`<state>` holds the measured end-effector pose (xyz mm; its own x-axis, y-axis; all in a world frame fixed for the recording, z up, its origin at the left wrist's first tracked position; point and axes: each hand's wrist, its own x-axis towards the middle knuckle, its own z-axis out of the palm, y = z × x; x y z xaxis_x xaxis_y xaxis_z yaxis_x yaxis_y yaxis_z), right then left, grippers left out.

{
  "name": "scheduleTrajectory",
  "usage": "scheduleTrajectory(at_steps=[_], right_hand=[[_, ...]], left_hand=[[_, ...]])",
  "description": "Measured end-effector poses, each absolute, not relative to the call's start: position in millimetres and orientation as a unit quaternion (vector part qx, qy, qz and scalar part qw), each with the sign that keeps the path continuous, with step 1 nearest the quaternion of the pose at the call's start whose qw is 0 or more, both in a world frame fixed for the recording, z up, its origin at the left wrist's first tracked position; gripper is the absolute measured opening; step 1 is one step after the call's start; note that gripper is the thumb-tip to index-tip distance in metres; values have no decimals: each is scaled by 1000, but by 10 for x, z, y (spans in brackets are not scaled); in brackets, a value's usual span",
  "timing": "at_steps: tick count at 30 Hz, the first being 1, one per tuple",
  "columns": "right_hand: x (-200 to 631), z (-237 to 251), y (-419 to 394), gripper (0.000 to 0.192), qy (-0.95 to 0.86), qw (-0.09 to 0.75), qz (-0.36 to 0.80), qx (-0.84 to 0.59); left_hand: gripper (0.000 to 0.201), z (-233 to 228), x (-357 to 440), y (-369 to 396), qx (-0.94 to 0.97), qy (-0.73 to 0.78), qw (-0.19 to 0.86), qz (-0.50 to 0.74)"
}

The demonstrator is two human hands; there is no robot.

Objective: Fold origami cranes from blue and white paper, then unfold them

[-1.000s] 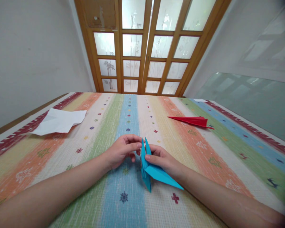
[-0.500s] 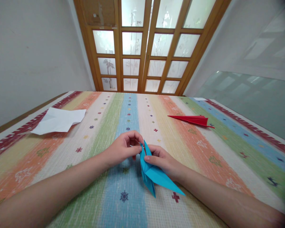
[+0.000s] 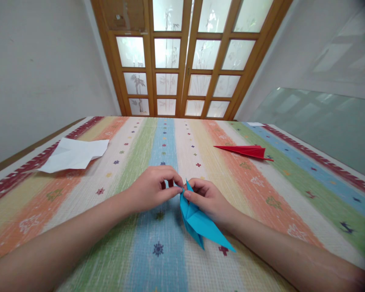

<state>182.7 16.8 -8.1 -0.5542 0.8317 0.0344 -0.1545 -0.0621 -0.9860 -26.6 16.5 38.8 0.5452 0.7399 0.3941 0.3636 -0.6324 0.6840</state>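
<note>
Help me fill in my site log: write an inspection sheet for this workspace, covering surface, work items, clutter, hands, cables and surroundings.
Surface: striped, patterned cloth.
Work items: blue paper, folded, with pointed ends.
Clutter: white sheet, creased, on the left; red paper, folded to a point, on the right; small white item near the far right corner, too small to identify.
Hands: left hand pinching blue paper near its upper end; right hand gripping it.
Cables: nothing seen.
Surroundings: glazed wooden doors ahead; walls either side.

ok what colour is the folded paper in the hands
The folded paper is bright blue, clearest in the head view.
</note>
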Motion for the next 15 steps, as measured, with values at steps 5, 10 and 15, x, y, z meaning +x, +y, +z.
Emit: scheduleTrajectory(at_steps=[5, 10, 15], right_hand=[[1825, -73, 143, 27, -600, 391, 630, -300], [1831, -12, 101, 26, -613, 411, 602, -306], [1851, 15, 97, 24, -609, 427, 593, -309]], left_hand=[[5, 382, -257, 127, 854, 323, 197, 356], [6, 415, -250, 82, 873, 267, 139, 383], [12, 382, -267, 74, 876, 243, 89, 407]])
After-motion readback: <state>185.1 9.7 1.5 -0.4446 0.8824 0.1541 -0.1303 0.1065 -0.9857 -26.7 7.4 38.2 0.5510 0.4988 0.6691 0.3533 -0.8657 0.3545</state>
